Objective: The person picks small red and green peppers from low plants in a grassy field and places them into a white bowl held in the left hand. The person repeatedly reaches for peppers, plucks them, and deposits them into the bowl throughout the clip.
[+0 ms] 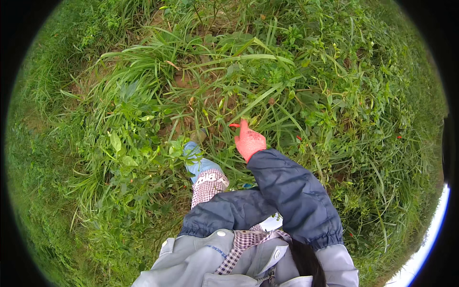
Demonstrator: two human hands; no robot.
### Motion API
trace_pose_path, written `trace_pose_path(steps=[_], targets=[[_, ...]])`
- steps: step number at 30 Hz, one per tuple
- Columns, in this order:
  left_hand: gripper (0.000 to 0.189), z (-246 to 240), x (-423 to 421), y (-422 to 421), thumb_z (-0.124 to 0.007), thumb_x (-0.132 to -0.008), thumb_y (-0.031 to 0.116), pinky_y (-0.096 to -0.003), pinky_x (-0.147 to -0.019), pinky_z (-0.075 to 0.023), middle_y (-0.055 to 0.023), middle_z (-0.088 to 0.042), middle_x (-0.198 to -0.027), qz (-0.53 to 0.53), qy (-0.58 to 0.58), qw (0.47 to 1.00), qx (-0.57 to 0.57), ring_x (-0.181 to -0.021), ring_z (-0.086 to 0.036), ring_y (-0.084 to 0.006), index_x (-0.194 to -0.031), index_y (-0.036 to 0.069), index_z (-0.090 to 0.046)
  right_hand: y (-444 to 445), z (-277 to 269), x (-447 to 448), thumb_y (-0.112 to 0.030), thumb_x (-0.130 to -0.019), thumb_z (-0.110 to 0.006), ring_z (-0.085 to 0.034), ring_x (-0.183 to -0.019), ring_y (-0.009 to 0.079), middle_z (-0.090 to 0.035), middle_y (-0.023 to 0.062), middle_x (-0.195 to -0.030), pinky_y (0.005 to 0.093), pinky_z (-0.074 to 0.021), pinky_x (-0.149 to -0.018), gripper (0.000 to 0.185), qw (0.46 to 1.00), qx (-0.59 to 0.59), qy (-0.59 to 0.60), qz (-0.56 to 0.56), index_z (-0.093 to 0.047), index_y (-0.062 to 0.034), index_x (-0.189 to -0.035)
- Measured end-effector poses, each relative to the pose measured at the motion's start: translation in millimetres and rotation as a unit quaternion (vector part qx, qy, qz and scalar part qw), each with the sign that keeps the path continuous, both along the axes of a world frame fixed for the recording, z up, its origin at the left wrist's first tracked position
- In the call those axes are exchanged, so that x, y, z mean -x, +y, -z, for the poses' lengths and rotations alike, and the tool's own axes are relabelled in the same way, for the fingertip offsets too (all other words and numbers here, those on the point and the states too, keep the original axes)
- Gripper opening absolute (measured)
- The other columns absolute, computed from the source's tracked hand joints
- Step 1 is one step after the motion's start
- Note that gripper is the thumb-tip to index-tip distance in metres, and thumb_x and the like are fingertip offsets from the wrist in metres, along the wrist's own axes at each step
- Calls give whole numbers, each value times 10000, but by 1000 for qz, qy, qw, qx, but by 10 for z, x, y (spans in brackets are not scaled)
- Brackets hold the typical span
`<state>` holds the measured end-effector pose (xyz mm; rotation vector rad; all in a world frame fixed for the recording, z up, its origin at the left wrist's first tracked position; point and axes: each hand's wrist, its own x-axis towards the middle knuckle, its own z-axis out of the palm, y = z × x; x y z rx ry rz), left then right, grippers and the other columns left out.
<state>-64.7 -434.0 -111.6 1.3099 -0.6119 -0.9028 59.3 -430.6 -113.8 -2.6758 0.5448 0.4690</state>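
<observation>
My right hand [250, 140], in a coral-red glove bearing print, reaches into the grass in front of me. A slim red pod, apparently a chili pepper [235, 125], lies at the left side of its fingertips; whether the fingers grip it is unclear. Leaves partly cover the fingertips. My left hand is out of sight; its dark-sleeved forearm [229, 208] crosses in front of my body and passes beneath the right arm. Other small red pods, one of them a red pod [299, 137] right of the glove, show among the leafy plants [333, 107].
Long-bladed grass [143, 68] and low leafy plants surround me, with bare reddish soil [184, 80] showing between them. A leg in light blue trousers [200, 163] and a checked cloth [209, 183] are below left of the glove. Part of a white object [271, 223] shows under my arms.
</observation>
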Motion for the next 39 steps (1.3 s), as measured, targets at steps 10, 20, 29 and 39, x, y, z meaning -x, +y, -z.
trace_pose_path(steps=[10,20,29,39], targets=[[397,-94,-163,323,-642,-766,184,-420,-948,-351,-111,-505,-1207,32,-202,979,-27,-1100,-481,-296,-1126,48,-546,-230,-117,110,-181,-789,-575,-593,-660,318,-603,143,-713,404,-460,-604,141,987,-37,-157,-21,-548,-86,-890],[203,-275,-1403,768,-565,-868,94,-191,-611,-392,-3,-567,-804,-322,62,944,-20,-683,-469,-51,-1043,-8,-586,-859,-448,769,-217,-852,-609,-458,-529,59,-550,-15,-707,193,-318,-409,187,692,-479,-296,452,-556,-101,-988],[265,-18,-1670,321,-573,-866,305,-269,-706,-404,-14,-593,-872,109,129,984,-63,-795,-523,-115,-1013,90,-624,-909,-544,876,-191,-866,-581,-437,-523,40,-593,-14,-770,182,-299,-404,251,721,-490,-246,423,-571,-71,-1086],[392,374,-1311,198,-563,-754,-26,-361,-878,-459,-187,-588,-1097,-119,-44,988,-84,-1013,-571,-323,-1140,36,-546,-640,-514,922,-70,-766,-660,-612,-696,270,-620,104,-812,321,-489,-633,130,911,-132,-385,71,-635,-70,-893]])
